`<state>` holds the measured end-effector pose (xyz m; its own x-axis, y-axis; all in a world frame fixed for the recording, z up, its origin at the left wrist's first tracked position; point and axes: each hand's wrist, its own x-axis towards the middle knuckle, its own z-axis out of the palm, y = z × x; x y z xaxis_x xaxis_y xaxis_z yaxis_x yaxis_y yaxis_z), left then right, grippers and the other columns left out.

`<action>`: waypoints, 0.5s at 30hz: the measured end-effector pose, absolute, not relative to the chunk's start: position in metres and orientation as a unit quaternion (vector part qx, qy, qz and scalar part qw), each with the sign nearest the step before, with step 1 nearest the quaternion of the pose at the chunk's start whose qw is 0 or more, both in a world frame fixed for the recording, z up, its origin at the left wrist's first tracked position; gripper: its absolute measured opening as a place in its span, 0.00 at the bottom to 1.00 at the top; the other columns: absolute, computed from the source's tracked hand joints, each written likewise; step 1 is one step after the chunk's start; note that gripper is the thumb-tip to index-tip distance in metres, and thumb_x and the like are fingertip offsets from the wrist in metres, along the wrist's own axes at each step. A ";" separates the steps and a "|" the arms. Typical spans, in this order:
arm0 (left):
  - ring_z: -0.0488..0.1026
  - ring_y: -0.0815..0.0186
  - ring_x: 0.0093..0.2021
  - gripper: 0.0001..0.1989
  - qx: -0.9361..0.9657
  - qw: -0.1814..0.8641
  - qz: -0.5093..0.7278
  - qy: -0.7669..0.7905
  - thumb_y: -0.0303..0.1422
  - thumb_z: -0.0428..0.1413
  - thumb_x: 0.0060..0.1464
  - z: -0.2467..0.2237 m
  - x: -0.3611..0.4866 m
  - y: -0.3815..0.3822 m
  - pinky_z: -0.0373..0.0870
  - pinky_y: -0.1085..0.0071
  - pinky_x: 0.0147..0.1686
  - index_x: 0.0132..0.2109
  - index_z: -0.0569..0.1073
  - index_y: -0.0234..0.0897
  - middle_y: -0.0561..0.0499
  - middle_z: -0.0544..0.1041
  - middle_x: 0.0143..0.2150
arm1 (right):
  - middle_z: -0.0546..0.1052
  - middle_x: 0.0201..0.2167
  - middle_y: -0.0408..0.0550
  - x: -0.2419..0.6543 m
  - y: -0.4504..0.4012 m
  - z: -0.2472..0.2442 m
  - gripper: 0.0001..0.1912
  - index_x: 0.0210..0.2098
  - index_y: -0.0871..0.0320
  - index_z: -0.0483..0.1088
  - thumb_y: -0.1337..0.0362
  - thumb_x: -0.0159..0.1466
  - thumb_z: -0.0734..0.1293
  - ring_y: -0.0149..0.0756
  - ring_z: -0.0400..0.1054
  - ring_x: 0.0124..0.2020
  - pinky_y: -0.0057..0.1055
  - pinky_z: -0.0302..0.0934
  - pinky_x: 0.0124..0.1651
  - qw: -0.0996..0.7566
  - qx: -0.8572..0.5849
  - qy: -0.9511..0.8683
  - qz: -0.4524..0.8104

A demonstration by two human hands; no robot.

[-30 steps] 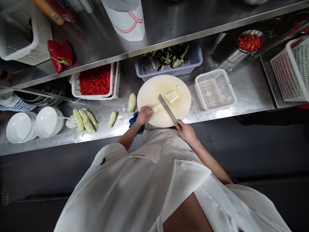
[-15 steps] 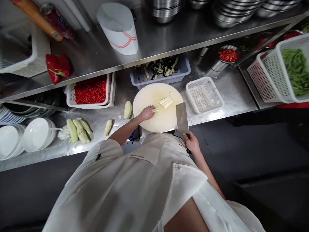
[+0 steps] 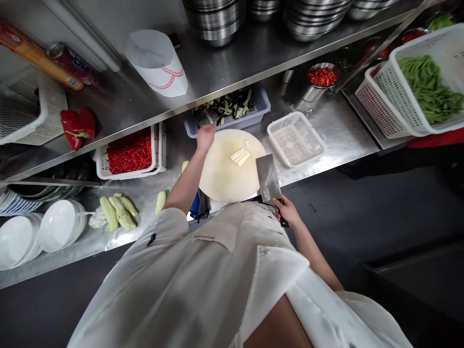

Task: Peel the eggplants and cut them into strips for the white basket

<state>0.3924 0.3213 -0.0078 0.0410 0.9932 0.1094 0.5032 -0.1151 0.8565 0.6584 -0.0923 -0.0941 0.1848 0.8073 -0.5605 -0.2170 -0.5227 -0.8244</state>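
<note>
My left hand (image 3: pixel 206 137) is over the near left rim of the bluish plastic bin (image 3: pixel 258 116), which holds dark-skinned and pale vegetable scraps. Its fingers are blurred and turned away, so I cannot see whether it holds anything. My right hand (image 3: pixel 286 211) grips a cleaver (image 3: pixel 267 178) by its black handle. The broad blade lies over the right edge of the round white cutting board (image 3: pixel 221 179). Several pale cut strips (image 3: pixel 239 156), apparently peeled eggplant, lie together on the board. Peeled eggplants (image 3: pixel 119 211) rest on the counter at left, and my left forearm partly covers others nearer the board.
A white basket (image 3: pixel 296 140) stands right of the board. Red chilli strips (image 3: pixel 129 152) fill a basket at left, beside white bowls (image 3: pixel 61 226). Further right are a metal pot of chopped red pepper (image 3: pixel 322 77) and a basket of green beans (image 3: pixel 429 89). A steel shelf (image 3: pixel 217 77) overhangs the counter.
My left hand has moved from the board, where it held a few pale strips, up and left to the scrap bin. The cleaver stays by the board's right edge. The view has shifted slightly.
</note>
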 end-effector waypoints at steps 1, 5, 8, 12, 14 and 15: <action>0.79 0.56 0.55 0.17 0.694 0.291 0.298 0.587 0.43 0.62 0.66 -0.015 0.407 0.304 0.72 0.58 0.62 0.51 0.78 0.33 0.41 0.82 0.50 | 0.63 0.19 0.31 0.660 -0.090 -0.096 0.27 0.38 0.49 0.60 0.39 0.61 0.75 0.29 0.55 0.15 0.29 0.53 0.18 0.435 -0.627 -0.220 0.608; 0.70 0.44 0.66 0.30 0.837 0.156 0.034 0.523 0.38 0.67 0.60 -0.054 0.465 0.215 0.72 0.55 0.63 0.65 0.71 0.32 0.32 0.74 0.64 | 0.63 0.19 0.30 0.666 -0.085 -0.104 0.28 0.38 0.49 0.59 0.39 0.61 0.76 0.28 0.54 0.14 0.27 0.51 0.16 0.454 -0.598 -0.213 0.625; 0.70 0.43 0.65 0.25 0.852 0.089 -0.033 0.515 0.31 0.58 0.64 -0.067 0.488 0.180 0.76 0.55 0.57 0.65 0.68 0.29 0.29 0.73 0.63 | 0.65 0.19 0.31 0.673 -0.088 -0.106 0.27 0.37 0.50 0.60 0.38 0.63 0.74 0.27 0.55 0.14 0.27 0.50 0.17 0.463 -0.589 -0.230 0.621; 0.75 0.44 0.61 0.20 0.863 0.083 -0.094 0.490 0.28 0.53 0.66 -0.057 0.498 0.187 0.76 0.56 0.55 0.62 0.68 0.28 0.29 0.75 0.60 | 0.65 0.18 0.32 0.692 -0.102 -0.103 0.27 0.36 0.51 0.63 0.36 0.66 0.72 0.27 0.54 0.14 0.26 0.49 0.18 0.467 -0.590 -0.250 0.609; 0.78 0.46 0.59 0.19 0.859 0.117 -0.123 0.484 0.30 0.53 0.67 -0.046 0.507 0.201 0.76 0.57 0.56 0.62 0.68 0.30 0.30 0.77 0.59 | 0.64 0.18 0.32 0.706 -0.113 -0.102 0.27 0.35 0.52 0.63 0.35 0.66 0.71 0.27 0.55 0.14 0.27 0.50 0.18 0.474 -0.592 -0.241 0.605; 0.79 0.47 0.58 0.19 0.852 0.141 -0.137 0.485 0.32 0.53 0.68 -0.040 0.515 0.210 0.76 0.58 0.56 0.62 0.68 0.30 0.30 0.78 0.58 | 0.64 0.18 0.32 0.713 -0.118 -0.102 0.28 0.35 0.52 0.63 0.35 0.66 0.71 0.27 0.55 0.14 0.27 0.50 0.18 0.478 -0.593 -0.232 0.606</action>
